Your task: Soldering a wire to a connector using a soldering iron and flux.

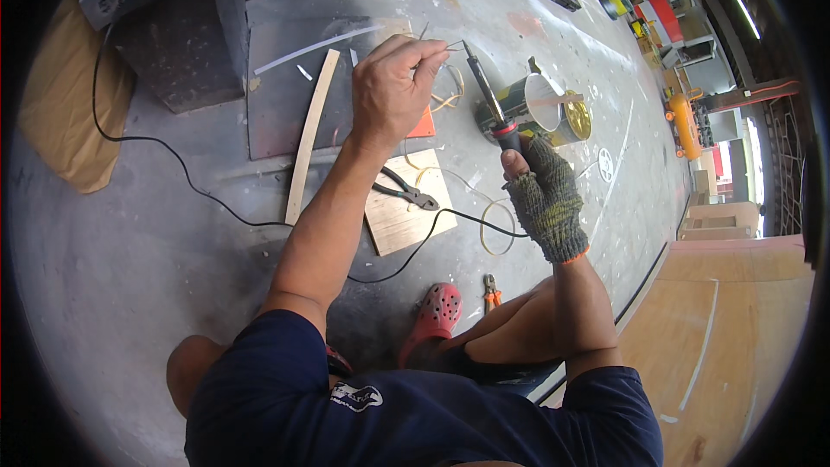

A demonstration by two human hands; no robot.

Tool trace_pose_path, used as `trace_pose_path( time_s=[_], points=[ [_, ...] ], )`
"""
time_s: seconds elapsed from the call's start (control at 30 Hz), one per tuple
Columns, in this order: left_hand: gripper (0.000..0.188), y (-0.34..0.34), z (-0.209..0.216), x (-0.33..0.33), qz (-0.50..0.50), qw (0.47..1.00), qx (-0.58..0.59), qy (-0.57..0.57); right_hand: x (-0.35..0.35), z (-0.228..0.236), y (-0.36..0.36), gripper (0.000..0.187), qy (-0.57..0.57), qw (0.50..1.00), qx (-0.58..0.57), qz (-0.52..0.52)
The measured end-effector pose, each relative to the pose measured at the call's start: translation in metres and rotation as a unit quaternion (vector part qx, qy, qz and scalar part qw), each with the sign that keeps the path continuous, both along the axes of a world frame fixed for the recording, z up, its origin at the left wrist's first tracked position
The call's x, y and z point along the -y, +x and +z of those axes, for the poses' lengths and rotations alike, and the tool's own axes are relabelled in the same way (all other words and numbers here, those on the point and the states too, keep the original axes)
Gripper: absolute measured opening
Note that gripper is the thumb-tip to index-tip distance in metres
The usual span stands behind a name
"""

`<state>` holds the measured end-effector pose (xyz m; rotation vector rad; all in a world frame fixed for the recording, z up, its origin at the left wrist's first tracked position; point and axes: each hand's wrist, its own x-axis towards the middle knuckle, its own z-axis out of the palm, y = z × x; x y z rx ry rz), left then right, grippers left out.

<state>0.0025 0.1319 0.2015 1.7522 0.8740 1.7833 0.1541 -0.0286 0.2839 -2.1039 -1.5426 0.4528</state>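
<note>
My bare left hand point(391, 91) pinches a thin wire point(455, 46), whose bent end is at the tip of a soldering iron point(486, 91). Whether wire and tip touch is too small to tell. My right hand point(546, 199), in a dark fingerless knit glove, is wrapped round the iron's handle, its tip pointing up and away from me. A black cord point(415, 248) trails from that hand across the floor. Below my left hand, dark-handled pliers point(408, 189) lie on a square wooden board point(413, 223). Pale thin cable point(486, 238) loops beside the board.
Two open cans, one dark green point(512, 97) and one yellowish point(577, 118), stand beyond the iron. A curved wooden strip point(311, 134) lies left, by a dark sheet point(277, 108). Orange-handled cutters point(492, 292) rest near my red clog point(439, 311). A wooden panel point(718, 329) is at right.
</note>
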Motion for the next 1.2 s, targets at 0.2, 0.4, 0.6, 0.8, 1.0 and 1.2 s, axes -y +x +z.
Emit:
trace_pose_path(
  time_s=[0.2, 0.4, 0.6, 0.8, 1.0, 1.2],
  points=[
    [0.012, 0.0004, 0.0013, 0.0014, 0.006, 1.000, -0.006, -0.001, 0.0005, -0.0025, 0.0026, 0.045, 0.009, 1.000, 0.017, 0.001],
    [0.012, 0.0008, -0.0011, 0.0009, 0.004, 1.000, 0.000, 0.009, 0.0002, -0.0009, -0.0004, 0.046, 0.008, 1.000, 0.009, 0.006],
    [0.011, 0.0008, -0.0002, 0.0008, -0.001, 1.000, 0.009, 0.002, 0.0018, 0.0010, 0.0016, 0.045, 0.001, 1.000, 0.021, 0.009],
    [0.012, -0.0001, 0.0018, 0.0017, 0.001, 1.000, 0.023, -0.004, 0.0035, 0.0021, -0.0071, 0.044, 0.003, 1.000, -0.028, -0.010],
    [0.011, -0.0019, 0.0030, 0.0034, 0.002, 1.000, 0.012, -0.004, 0.0040, 0.0024, -0.0040, 0.045, 0.007, 1.000, -0.001, 0.002],
    [0.011, -0.0022, 0.0033, 0.0024, 0.006, 1.000, 0.016, 0.007, 0.0039, 0.0011, -0.0015, 0.046, 0.003, 1.000, 0.023, 0.002]
  ],
)
